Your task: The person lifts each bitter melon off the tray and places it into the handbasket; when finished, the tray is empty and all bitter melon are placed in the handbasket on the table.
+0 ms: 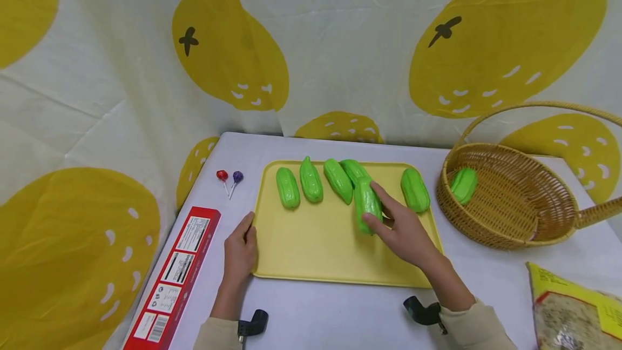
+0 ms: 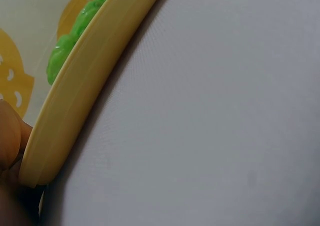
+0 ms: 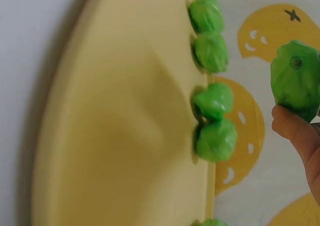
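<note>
My right hand (image 1: 405, 231) holds a bright green, ribbed toy vegetable (image 1: 366, 209) between thumb and fingers, raised over the yellow tray (image 1: 306, 253). In the right wrist view, the blunt end of this held vegetable (image 3: 296, 80) faces the camera, above the thumb. Several similar green vegetables (image 1: 288, 189) lie along the tray's far side, with another (image 1: 415, 190) at its right. At the tray's left edge, my left hand (image 1: 240, 250) grips the rim. The left wrist view shows the tray's side wall (image 2: 75, 110) with fingers (image 2: 9, 136) at its corner.
A wicker basket (image 1: 464, 226) with a tall handle stands at the right, one green vegetable (image 1: 464, 185) inside. In front of it lies a yellow bag (image 1: 573, 307). Left of the tray are a red box (image 1: 177, 274), a red lollipop (image 1: 222, 175) and a purple one (image 1: 237, 176).
</note>
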Tool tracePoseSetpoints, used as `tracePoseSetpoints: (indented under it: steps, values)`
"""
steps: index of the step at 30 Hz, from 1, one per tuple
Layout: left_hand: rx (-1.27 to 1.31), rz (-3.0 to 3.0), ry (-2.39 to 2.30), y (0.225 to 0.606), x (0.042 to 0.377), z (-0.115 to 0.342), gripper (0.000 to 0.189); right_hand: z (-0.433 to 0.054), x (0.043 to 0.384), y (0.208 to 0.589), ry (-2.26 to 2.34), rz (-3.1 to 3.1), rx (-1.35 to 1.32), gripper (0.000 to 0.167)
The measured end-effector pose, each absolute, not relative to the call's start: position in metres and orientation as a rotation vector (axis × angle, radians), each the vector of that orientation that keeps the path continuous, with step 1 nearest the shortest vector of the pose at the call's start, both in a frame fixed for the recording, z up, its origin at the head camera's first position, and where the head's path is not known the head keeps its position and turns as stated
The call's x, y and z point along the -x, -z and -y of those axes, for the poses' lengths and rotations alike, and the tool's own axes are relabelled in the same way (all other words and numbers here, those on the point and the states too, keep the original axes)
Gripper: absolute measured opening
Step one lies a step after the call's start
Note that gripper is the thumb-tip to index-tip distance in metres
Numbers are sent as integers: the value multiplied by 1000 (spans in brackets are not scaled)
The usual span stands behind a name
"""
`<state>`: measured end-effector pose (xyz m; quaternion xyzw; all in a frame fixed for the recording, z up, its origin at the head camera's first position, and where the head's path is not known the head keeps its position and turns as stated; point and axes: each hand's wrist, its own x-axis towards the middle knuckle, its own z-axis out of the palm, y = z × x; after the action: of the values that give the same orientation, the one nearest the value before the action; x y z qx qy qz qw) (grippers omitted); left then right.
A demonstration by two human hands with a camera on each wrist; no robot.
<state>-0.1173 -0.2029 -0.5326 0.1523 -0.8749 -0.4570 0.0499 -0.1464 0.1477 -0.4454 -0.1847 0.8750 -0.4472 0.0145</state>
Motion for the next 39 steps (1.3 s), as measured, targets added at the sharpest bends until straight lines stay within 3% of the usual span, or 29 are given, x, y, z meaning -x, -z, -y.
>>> tracePoseSetpoints:
  steps: [20,39]
  values:
    - [-470,2653,1414,531,117,202,46,-208,159,426,1498,-2799,355,72]
    - [-505,2693,1411,535,117,203,47,-269,172,433,1520,-2980,165,70]
